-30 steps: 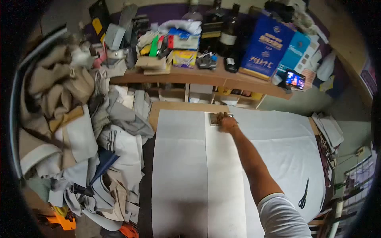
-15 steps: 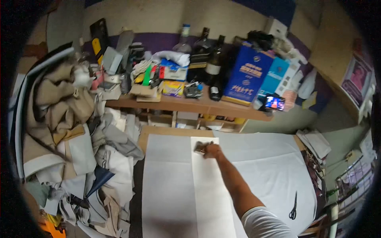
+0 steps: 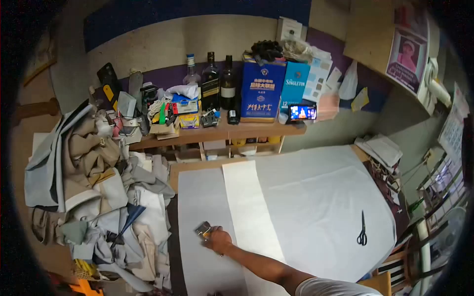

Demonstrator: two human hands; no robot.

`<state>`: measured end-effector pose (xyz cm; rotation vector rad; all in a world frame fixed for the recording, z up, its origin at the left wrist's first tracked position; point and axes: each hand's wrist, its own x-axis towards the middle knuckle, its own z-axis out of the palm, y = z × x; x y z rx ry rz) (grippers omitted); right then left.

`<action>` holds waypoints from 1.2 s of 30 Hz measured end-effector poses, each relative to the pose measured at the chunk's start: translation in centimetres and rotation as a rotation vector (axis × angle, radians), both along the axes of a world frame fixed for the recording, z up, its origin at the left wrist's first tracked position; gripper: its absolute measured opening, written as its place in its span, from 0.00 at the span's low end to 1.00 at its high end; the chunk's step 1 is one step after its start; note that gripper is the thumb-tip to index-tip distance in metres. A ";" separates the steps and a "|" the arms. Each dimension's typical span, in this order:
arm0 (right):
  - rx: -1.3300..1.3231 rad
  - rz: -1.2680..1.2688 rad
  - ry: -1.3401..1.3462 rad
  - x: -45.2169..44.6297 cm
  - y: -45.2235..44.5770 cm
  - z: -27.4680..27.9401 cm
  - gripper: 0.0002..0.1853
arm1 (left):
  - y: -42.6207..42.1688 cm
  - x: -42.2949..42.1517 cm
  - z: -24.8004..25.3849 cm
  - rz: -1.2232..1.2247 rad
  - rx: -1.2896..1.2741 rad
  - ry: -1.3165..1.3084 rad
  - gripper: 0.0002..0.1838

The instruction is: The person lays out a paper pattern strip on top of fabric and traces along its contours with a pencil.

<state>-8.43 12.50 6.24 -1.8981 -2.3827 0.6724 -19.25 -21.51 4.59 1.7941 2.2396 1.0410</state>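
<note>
My right hand (image 3: 218,241) reaches in from the lower right with its fingers closed round a small dark, boxy object with a shiny face (image 3: 203,230); its exact kind is unclear. The hand is over the grey sheet (image 3: 202,197), left of a long white strip (image 3: 252,207). That strip runs lengthwise over the pale sheet material. Black-handled scissors (image 3: 362,232) lie on the pale grey sheet (image 3: 321,197) to the right, apart from the hand. My left hand is out of view.
A heap of fabric or leather offcuts (image 3: 108,212) rises along the left. Behind the table, a wooden shelf (image 3: 222,132) carries bottles (image 3: 227,84), a blue box (image 3: 261,93) and a lit phone (image 3: 302,113). Folded material (image 3: 380,150) sits at the right back corner.
My right hand has come from the strip's far end toward me and left, onto the grey sheet, still gripping the boxy object. The view has shifted, and the white strip now lies more slanted.
</note>
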 end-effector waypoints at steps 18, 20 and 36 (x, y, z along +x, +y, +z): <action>0.069 -0.675 -0.007 21.3 -9.0 -4.2 0.46 | -20.6 11.2 -10.6 0.188 -0.369 -0.748 0.42; 0.043 -0.686 0.045 21.1 -9.3 -4.7 0.44 | -18.4 13.2 -1.5 0.291 -0.490 -0.858 0.42; 0.028 -1.100 1.116 43.4 -28.9 -1.3 0.12 | -3.5 11.3 2.4 0.284 -0.149 -0.209 0.09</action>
